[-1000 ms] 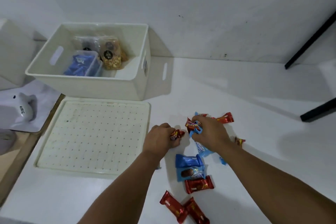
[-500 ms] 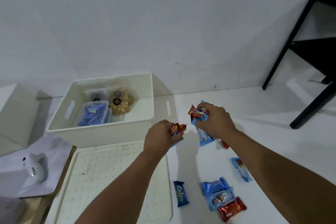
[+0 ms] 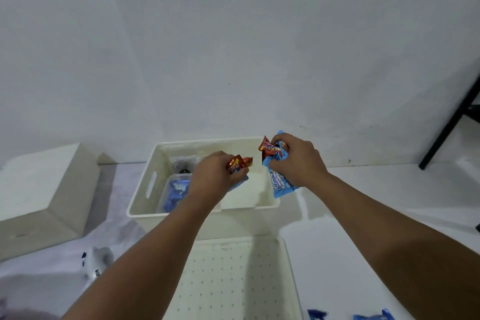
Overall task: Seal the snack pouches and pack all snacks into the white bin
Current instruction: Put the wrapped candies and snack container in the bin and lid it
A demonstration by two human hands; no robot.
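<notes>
The white bin (image 3: 145,205) stands against the wall. Inside it lie a clear pouch of blue snacks (image 3: 174,191) and a darker pouch (image 3: 183,163) behind it. My left hand (image 3: 217,176) hovers over the bin's middle and grips small red-and-orange candy wrappers (image 3: 239,162), with a blue wrapper edge showing below the fingers. My right hand (image 3: 296,161) is above the bin's right rim and holds a bunch of wrappers: a red one (image 3: 268,149) on top and a light blue pack (image 3: 280,184) hanging down.
A white perforated lid (image 3: 233,280) lies in front of the bin. A white box (image 3: 44,189) stands to the left, with a crumpled white bag (image 3: 97,265) below it. Blue snack packs (image 3: 374,316) lie at the bottom edge. A black furniture leg (image 3: 449,122) is at the right.
Both hands rose from the table with their wrappers and moved left and forward over the bin. The view tilted up, and the loose snacks slid to the bottom edge.
</notes>
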